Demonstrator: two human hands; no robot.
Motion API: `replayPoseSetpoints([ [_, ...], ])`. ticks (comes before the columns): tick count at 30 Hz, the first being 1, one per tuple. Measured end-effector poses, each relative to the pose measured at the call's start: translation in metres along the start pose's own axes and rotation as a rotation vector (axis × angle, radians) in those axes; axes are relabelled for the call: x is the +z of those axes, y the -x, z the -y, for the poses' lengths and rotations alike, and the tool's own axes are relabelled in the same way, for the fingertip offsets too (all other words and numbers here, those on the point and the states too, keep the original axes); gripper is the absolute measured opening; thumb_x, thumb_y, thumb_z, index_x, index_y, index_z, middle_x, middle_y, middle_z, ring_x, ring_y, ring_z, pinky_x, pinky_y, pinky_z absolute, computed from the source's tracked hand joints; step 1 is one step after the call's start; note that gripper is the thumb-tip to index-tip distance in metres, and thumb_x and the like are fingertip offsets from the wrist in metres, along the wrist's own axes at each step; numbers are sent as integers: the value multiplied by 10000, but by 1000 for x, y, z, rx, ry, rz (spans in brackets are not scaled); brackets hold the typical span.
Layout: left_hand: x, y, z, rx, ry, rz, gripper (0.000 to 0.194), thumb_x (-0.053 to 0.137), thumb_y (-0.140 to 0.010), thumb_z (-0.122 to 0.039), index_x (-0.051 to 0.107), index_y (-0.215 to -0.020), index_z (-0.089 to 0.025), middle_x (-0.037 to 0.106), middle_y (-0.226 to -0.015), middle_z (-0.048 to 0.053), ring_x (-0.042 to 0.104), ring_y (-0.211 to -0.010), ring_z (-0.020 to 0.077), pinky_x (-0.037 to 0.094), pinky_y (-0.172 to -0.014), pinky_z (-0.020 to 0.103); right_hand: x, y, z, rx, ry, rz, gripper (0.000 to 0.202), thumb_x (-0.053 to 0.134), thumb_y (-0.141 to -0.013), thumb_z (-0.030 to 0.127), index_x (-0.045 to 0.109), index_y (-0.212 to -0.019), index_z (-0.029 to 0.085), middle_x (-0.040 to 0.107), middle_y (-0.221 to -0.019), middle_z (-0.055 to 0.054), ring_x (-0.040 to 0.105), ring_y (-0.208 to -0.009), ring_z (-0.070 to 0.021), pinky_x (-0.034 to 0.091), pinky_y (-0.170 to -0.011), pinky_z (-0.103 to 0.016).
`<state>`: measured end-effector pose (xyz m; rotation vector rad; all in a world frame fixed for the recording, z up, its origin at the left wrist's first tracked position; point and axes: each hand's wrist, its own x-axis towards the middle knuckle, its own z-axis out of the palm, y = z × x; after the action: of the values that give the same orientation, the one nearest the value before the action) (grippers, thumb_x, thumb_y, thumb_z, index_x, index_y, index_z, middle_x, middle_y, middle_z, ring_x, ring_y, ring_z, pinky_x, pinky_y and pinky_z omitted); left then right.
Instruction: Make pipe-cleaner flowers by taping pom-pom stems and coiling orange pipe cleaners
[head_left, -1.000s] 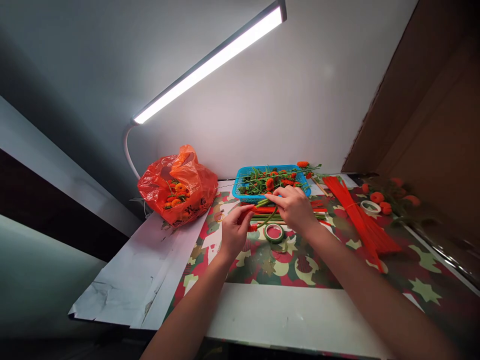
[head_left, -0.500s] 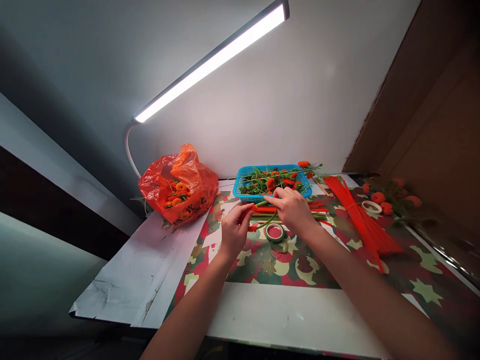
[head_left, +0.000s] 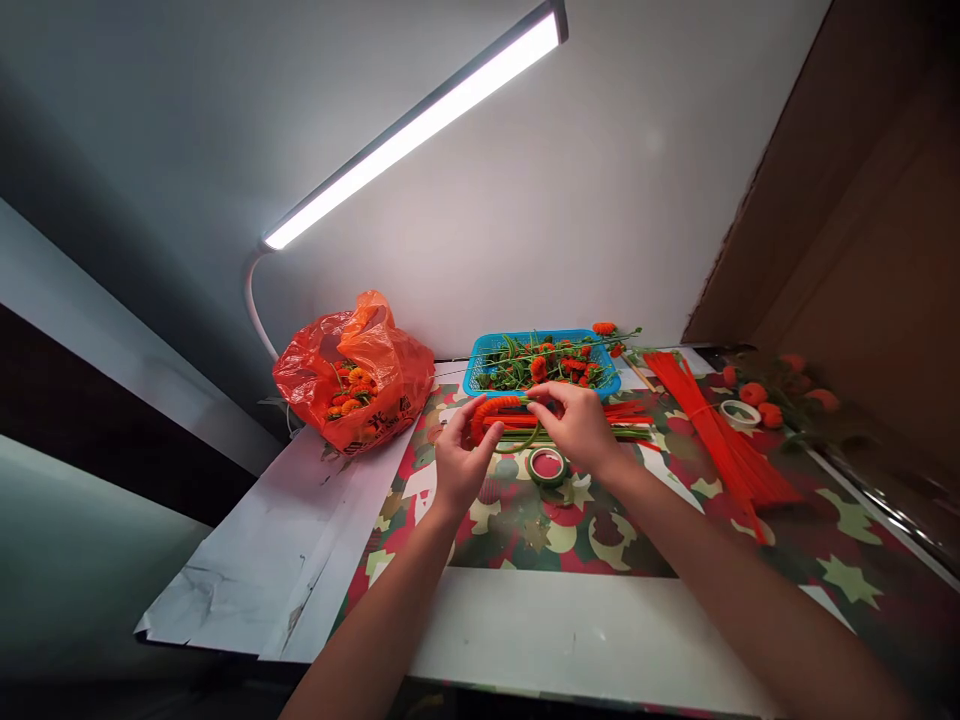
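Observation:
Bent between both hands is an orange pipe cleaner piece (head_left: 495, 404) with green ends, curved into an arc. My left hand (head_left: 459, 460) curls around its left side, the thumb below and the fingers above. At its right end my right hand (head_left: 576, 428) pinches the green part between thumb and forefinger. A green stretch hangs in a curve between the hands. Just below lies a roll of green tape (head_left: 547, 466). Behind the hands, loose red and green pipe cleaners (head_left: 628, 412) are laid out on the patterned table cover (head_left: 517, 525).
At the back stands a blue basket (head_left: 468, 378) of orange pipe cleaner flowers. A red plastic bag (head_left: 401, 370) with more flowers sits left, under a lit lamp (head_left: 420, 135). To the right are a bundle of red pipe cleaners (head_left: 712, 435), a white tape ring (head_left: 740, 413) and orange flowers (head_left: 771, 415).
My left hand has turned and lifted slightly, exposing the orange arc. My right hand has shifted a little, from an outstretched forefinger to a pinch on the green end.

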<state>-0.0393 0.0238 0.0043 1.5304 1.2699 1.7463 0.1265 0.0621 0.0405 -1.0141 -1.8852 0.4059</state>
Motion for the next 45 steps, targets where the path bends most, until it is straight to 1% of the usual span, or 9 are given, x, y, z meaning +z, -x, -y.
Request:
replayPoseSetpoints([
  [5,-2,-3,0,-34,19,-113,277,646,-801,-330,684,-1015,-159,693,-838,53,623,-642,121,525,-584,228,-1,0,1,77,-50,18,71,611,-796,159,645,-738,180,677,-686,-8,594,-612,-144,428,-604,-245],
  [13,-7,-4,-1,197,-235,58,191,562,-864,-276,697,-972,-196,697,-912,68,641,-757,154,529,-632,247,-10,-2,-1,-74,300,129,110,558,-845,122,629,-785,180,679,-809,-51,590,-811,-193,417,-727,-294],
  [17,-6,-3,-3,236,-286,103,190,530,-881,-257,688,-969,-199,689,-957,68,639,-766,153,526,-655,259,-8,-1,-1,-68,244,134,112,553,-853,127,633,-796,182,679,-802,-44,582,-794,-186,414,-709,-288],
  [24,-5,-3,-2,90,-157,26,215,632,-811,-313,680,-966,-171,676,-820,46,599,-630,119,490,-553,215,-3,-1,3,107,-132,99,30,628,-783,205,645,-781,181,691,-766,-27,616,-691,-156,469,-645,-270],
  [27,-4,-4,-2,25,-63,-46,239,650,-793,-340,683,-951,-163,656,-739,26,550,-533,94,464,-487,200,-1,0,4,215,-254,73,127,697,-690,238,643,-787,176,689,-755,-31,635,-687,-166,503,-642,-278],
  [30,-3,-3,-3,8,-42,-41,241,665,-781,-329,684,-955,-163,657,-727,22,558,-518,90,463,-477,195,4,2,4,272,-329,37,94,657,-712,235,644,-776,168,692,-735,-42,649,-687,-174,518,-653,-288],
  [37,-3,-2,-5,89,-59,36,187,641,-805,-302,701,-934,-181,672,-792,37,597,-536,99,498,-488,211,6,6,2,46,-187,-32,181,507,-788,127,678,-786,185,710,-810,-48,649,-788,-187,494,-733,-313],
  [39,-3,-2,-6,94,-64,51,171,644,-799,-296,708,-910,-183,679,-811,40,591,-534,98,495,-476,209,6,6,3,53,-190,-21,175,512,-792,132,680,-782,181,708,-804,-51,646,-775,-186,491,-730,-313],
  [45,-1,-3,-10,-112,54,-11,264,719,-724,-310,697,-931,-148,671,-705,22,595,-517,105,484,-457,205,14,4,-2,394,-487,11,91,624,-731,240,667,-757,163,696,-723,-51,644,-692,-181,507,-677,-308],
])
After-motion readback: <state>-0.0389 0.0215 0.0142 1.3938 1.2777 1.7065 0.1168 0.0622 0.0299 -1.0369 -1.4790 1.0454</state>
